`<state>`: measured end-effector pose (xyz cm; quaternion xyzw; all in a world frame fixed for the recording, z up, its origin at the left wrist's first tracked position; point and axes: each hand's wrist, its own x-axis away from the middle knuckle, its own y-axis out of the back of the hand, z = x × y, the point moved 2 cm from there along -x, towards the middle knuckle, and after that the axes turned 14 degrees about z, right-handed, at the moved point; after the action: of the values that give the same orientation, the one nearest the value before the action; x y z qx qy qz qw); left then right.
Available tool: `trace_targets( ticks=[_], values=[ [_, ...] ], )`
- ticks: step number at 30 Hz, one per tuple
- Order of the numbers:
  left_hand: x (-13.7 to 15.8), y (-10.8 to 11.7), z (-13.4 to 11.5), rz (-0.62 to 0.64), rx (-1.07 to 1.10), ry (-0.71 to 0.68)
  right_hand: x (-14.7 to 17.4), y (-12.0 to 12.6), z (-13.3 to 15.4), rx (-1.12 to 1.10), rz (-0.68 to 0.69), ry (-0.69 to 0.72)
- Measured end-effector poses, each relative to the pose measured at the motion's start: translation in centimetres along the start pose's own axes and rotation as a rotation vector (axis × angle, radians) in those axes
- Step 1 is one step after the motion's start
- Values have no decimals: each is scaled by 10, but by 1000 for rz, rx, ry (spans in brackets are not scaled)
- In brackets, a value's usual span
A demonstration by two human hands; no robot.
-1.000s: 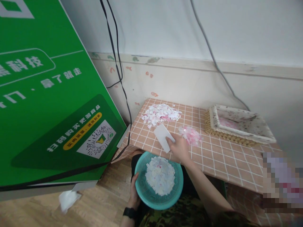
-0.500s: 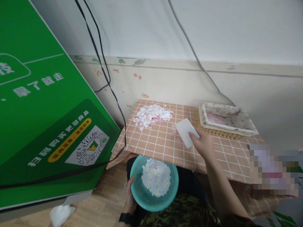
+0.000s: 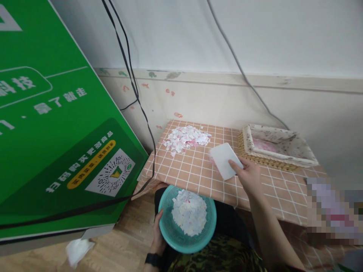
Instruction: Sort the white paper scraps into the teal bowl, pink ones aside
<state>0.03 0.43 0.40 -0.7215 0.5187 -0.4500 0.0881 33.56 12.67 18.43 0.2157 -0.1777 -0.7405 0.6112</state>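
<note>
My left hand (image 3: 159,232) is closed on the left rim of a round turquoise plastic colander (image 3: 209,236), which rests on my lap below the table edge. A mound of small white paper scraps (image 3: 189,215) fills the middle of it. In my right hand (image 3: 249,175) is a flat white rectangular card (image 3: 224,161), gripped at its right edge with the thumb on top. The card is tilted just over the tabletop, with faint pinkish bits along its left edge. Left of it on the table lies a loose pile of white and pink paper scraps (image 3: 184,139).
A checked brown cloth covers the table (image 3: 195,170). At its back right sits a cloth-lined wicker basket (image 3: 269,162) with pink material inside. A green cabinet (image 3: 93,124) stands at left, with black cables (image 3: 147,124) hanging before it. A white bag (image 3: 78,251) lies on the floor.
The view has turned slightly left, so most things appear a little further right. The white card now shows more of its face and is a bit more level. My left hand keeps its hold.
</note>
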Motion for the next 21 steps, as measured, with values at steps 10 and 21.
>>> trace_targets(
  ticks=[10, 21],
  values=[
    [-3, 11, 4, 22, 38, 32, -59, -89, 92, 448, 420, 465],
    [-4, 15, 2, 15, 43, 41, -98, -92, 112, 631, 620, 544]
  ],
)
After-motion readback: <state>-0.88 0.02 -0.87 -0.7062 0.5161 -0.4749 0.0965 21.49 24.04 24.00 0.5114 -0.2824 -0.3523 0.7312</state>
